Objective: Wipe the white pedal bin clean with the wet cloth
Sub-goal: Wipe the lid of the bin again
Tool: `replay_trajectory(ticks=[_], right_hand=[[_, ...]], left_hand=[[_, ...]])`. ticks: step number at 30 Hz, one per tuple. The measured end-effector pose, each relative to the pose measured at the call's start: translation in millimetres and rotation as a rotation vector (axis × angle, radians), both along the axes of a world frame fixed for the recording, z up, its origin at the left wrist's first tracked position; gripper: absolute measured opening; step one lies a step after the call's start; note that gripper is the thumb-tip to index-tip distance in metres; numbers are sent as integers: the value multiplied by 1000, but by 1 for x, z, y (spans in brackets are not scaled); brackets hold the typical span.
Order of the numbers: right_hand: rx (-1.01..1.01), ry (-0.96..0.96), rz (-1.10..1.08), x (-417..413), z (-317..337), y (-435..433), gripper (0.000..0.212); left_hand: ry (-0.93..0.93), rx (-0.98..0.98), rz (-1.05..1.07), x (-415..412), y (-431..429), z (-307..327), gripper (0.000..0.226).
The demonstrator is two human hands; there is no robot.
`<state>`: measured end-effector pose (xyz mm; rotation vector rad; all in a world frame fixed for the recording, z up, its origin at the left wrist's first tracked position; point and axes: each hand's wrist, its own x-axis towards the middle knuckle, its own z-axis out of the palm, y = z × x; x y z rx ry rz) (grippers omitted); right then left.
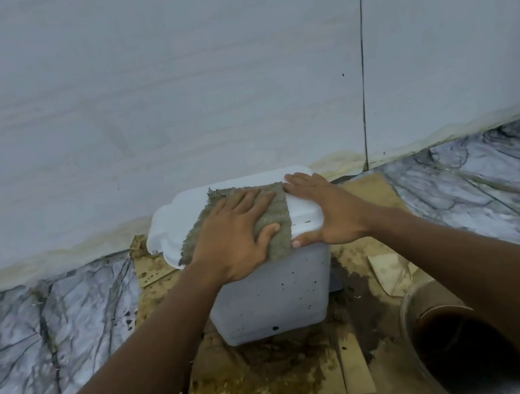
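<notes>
The white pedal bin (268,295) stands on stained cardboard against the wall, its lid closed and its front wall speckled with dark spots. A grey-green wet cloth (275,211) lies spread over the lid. My left hand (237,235) presses flat on the cloth, fingers apart, thumb toward the lid's front edge. My right hand (323,213) rests flat on the bare right side of the lid beside the cloth, thumb hooked over the front rim.
Wet, brown-stained cardboard (266,385) covers the marble floor (51,335) under the bin. A metal bowl of dark liquid (458,342) sits at the lower right near my right forearm. The pale wall (165,92) rises right behind the bin.
</notes>
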<state>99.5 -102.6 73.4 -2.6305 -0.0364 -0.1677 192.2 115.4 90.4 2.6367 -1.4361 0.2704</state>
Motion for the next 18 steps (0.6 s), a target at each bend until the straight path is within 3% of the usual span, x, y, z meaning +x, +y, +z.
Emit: replay_trajectory(ticks=[7, 18], right_hand=[[47, -79, -74, -22, -4, -29, 102], [269, -94, -52, -17, -14, -38, 112]], left_hand=[[-2, -12, 44, 4, 23, 6, 67], [-25, 31, -14, -22, -64, 1, 67]])
